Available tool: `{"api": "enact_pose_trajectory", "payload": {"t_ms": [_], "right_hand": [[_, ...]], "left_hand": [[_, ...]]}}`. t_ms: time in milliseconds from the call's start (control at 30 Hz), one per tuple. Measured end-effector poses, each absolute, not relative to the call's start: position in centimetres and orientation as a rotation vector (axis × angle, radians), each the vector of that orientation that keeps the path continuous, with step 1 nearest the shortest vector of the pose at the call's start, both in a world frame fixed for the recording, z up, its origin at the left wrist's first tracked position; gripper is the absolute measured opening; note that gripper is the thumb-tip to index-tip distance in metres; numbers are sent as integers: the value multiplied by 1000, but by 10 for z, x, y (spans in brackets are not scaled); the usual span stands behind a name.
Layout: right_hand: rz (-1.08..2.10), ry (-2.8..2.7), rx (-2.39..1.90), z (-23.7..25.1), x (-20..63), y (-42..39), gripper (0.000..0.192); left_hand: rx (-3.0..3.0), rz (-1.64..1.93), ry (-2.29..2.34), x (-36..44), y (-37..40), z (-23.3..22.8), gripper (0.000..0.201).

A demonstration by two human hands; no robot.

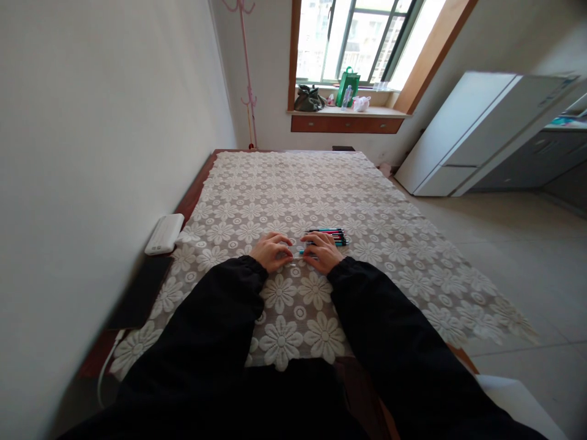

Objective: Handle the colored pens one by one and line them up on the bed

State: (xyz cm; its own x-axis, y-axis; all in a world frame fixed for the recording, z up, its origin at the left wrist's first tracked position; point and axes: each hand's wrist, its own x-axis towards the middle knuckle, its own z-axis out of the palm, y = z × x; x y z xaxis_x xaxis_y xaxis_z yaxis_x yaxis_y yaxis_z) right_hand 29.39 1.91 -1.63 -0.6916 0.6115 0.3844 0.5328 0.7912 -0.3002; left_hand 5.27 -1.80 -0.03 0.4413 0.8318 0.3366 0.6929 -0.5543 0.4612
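Note:
My left hand (274, 252) and my right hand (321, 252) face each other low over the lace tablecloth (280, 293), a small gap between their fingertips. Both have thumb and fingers bent into a pinch. A thin whitish piece (298, 257) spans the gap between them, with a small teal bit (301, 251) by the right fingertips. They are too small to name, and the fingers partly cover them. Just beyond my right hand lie several pens (337, 234) side by side, black, red and teal, partly hidden by that hand.
At the table's left edge, by the wall, are a white power bank (165, 234) and a dark phone-like slab (141, 290) with a white cable (104, 366). Farther off stand a pink coat rack (247, 73), a windowsill with bags (348, 88) and a white fridge (477, 131).

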Motion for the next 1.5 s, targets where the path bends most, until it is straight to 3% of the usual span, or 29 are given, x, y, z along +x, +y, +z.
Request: {"api": "enact_pose_trajectory", "payload": {"t_ms": [233,400,1500], "right_hand": [[242,-2461,-880,-16,295,21,6],[217,-2409,-920,-14,298,21,6],[178,-2395,-832,-19,298,23,5]], "left_hand": [[2313,916,1555,46,-19,2,25],[2332,779,1594,43,-15,-6,11],[2400,696,1475,46,-16,-5,11]]}}
